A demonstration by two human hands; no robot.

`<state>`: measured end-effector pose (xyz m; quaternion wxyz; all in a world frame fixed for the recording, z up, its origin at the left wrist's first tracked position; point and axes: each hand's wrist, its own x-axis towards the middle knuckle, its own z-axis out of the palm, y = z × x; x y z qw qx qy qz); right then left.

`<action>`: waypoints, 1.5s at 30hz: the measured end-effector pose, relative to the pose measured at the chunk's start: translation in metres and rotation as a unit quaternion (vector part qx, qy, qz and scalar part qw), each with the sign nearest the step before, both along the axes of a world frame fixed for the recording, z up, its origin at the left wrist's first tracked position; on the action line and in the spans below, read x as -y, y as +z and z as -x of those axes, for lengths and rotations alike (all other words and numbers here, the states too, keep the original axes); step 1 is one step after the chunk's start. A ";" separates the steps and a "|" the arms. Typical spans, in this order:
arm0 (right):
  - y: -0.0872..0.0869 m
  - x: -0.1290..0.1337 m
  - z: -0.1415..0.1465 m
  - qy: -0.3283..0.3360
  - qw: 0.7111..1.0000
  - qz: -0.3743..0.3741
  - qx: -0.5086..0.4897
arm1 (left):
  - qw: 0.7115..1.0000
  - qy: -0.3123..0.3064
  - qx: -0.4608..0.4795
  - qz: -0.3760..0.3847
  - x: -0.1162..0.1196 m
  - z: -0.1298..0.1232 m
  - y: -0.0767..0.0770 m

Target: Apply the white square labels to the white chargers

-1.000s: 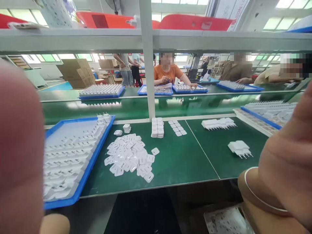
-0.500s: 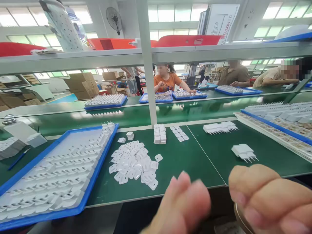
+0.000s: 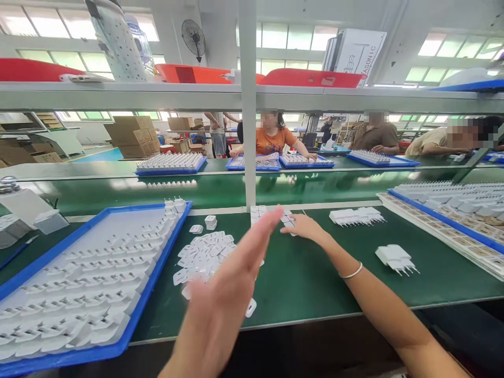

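Observation:
My left hand (image 3: 230,278) is held up in front of the pile of flat white plastic covers (image 3: 207,252), fingers stretched out and nothing in it. It hides the pile's right side and part of a stacked block of white square pieces (image 3: 258,211). Farther out, my right hand (image 3: 305,227) reaches over a small group of white square pieces (image 3: 287,216) lying flat on the green bench. Its fingers are extended and spread at these pieces; whether they touch them I cannot tell.
A blue tray (image 3: 147,299) of white plug housings stands at left. White plug adapters (image 3: 396,257) and a row of plugs (image 3: 356,216) lie at right, near another filled tray (image 3: 472,233). A shelf post (image 3: 249,131) rises ahead. Co-workers sit across the bench.
My right hand has moved forward and left from the front edge to the white square pieces, its curled fingers opening. My left hand has shifted left and up, in front of the cover pile.

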<state>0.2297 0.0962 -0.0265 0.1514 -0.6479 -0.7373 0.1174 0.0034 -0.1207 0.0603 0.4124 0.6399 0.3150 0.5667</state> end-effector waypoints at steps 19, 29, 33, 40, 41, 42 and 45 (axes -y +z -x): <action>-0.024 0.013 0.007 0.010 0.999 0.016 0.042 | 0.957 0.078 -0.277 -0.032 -0.159 -0.003 -0.086; -0.018 0.009 0.002 -0.071 0.996 -0.013 -0.059 | 0.916 0.129 -0.368 -0.098 -0.164 0.002 -0.088; 0.002 0.021 -0.004 -0.026 0.978 -0.028 -0.205 | 0.919 0.123 -0.357 -0.115 -0.158 -0.001 -0.085; 0.009 0.059 0.025 0.141 0.799 0.143 -0.567 | 0.968 0.081 -0.227 -0.068 -0.150 -0.009 -0.077; 0.008 0.063 0.029 0.157 0.766 0.177 -0.598 | 0.972 0.082 -0.214 -0.055 -0.150 -0.009 -0.076; 0.007 0.065 0.031 0.165 0.748 0.199 -0.612 | 0.974 0.084 -0.207 -0.049 -0.150 -0.009 -0.075; 0.008 0.066 0.033 0.145 0.735 0.212 -0.628 | 0.970 0.075 -0.224 -0.055 -0.149 -0.008 -0.072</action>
